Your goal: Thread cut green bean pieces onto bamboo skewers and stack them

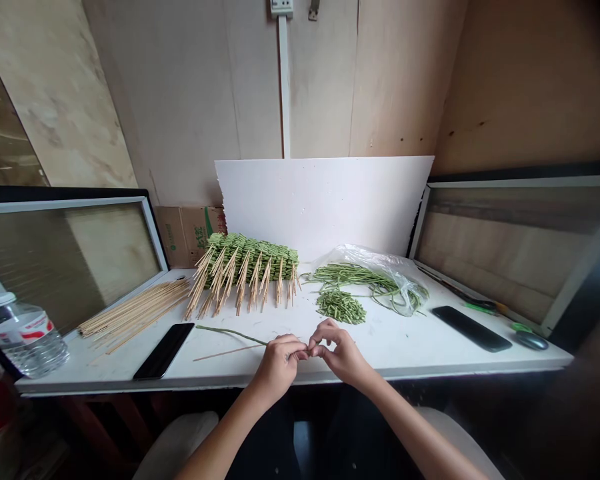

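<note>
My left hand [279,360] is closed around a long green bean [230,331], whose free length sticks out to the left over the table. A thin wooden skewer [225,353] runs just below the bean towards the same hand; whether it is gripped or lies on the table, I cannot tell. Fingertip to fingertip with the left, my right hand [341,353] is closed in a pinch, and its fingers hide what is between them. Beyond the hands lies a small heap of short-cut bean pieces [341,307]. Behind it, long beans [350,274] spill from a clear plastic bag [405,283].
Skewered bean pieces [260,257] are stacked at the back, stick ends forward. Bare skewers [135,310], a black phone [164,351] and a water bottle [25,337] are at left. Another dark phone [471,328] and a computer mouse [531,340] lie right. A white board [325,207] stands behind.
</note>
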`<state>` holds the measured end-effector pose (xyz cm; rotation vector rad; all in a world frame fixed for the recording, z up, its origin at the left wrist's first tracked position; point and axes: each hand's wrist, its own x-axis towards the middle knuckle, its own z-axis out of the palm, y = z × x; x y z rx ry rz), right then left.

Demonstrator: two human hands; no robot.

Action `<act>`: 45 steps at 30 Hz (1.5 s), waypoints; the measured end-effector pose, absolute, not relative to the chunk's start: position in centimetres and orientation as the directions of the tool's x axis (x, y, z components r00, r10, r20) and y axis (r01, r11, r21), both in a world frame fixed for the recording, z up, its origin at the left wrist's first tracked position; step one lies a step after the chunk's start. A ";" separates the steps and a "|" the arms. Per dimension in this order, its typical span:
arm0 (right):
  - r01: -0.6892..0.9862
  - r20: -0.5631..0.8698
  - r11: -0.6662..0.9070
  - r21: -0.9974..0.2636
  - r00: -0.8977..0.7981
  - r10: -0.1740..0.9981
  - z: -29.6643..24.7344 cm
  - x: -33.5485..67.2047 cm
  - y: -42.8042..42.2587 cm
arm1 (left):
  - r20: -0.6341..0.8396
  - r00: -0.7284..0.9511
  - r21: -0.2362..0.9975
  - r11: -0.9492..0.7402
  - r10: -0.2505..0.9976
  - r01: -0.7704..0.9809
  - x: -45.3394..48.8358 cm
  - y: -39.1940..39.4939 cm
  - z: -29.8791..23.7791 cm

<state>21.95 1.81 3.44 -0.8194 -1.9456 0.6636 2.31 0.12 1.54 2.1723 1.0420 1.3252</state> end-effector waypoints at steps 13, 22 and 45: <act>0.734 0.538 0.423 -0.531 -0.093 0.838 1.6 27.3 6.7 | 0.521 0.230 0.724 -0.568 0.822 0.390 0.9 1.1 1.5; 0.871 0.426 0.251 -0.423 -0.053 0.903 -0.6 28.7 7.8 | 0.522 0.284 0.701 -0.595 0.804 0.393 1.1 1.0 1.2; 0.433 0.393 0.565 -0.702 -0.427 0.815 5.8 23.5 1.5 | 0.566 0.256 0.621 -0.609 0.784 0.494 2.0 0.3 1.7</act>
